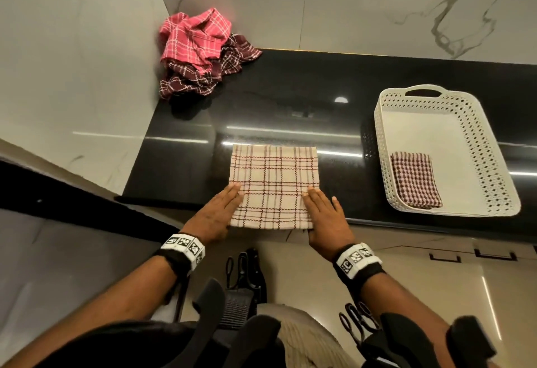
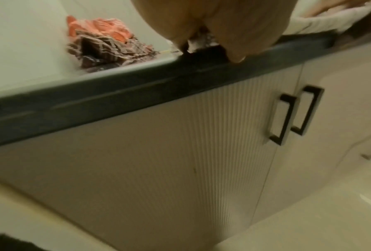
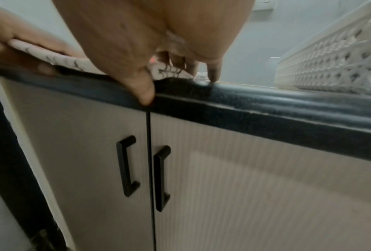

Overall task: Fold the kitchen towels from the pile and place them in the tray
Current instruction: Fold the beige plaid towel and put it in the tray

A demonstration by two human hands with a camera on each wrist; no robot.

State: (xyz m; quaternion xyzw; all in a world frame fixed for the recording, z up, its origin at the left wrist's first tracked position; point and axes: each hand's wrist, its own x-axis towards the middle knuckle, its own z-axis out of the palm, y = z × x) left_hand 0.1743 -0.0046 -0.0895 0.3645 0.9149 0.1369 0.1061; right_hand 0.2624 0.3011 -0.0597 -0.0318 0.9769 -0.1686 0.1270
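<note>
Glossy black counter (image 1: pixel 290 100), marble walls, both hands' flat, unclenched grip pressing cream towel (image 1: pixel 274 186), holding nothing

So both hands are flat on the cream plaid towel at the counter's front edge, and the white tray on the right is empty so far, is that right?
Not quite: the white tray is not empty. The head view shows one folded dark checked towel lying in its near corner. The rest holds: the left hand and right hand lie flat on the cream plaid towel at the counter's front edge.
</note>
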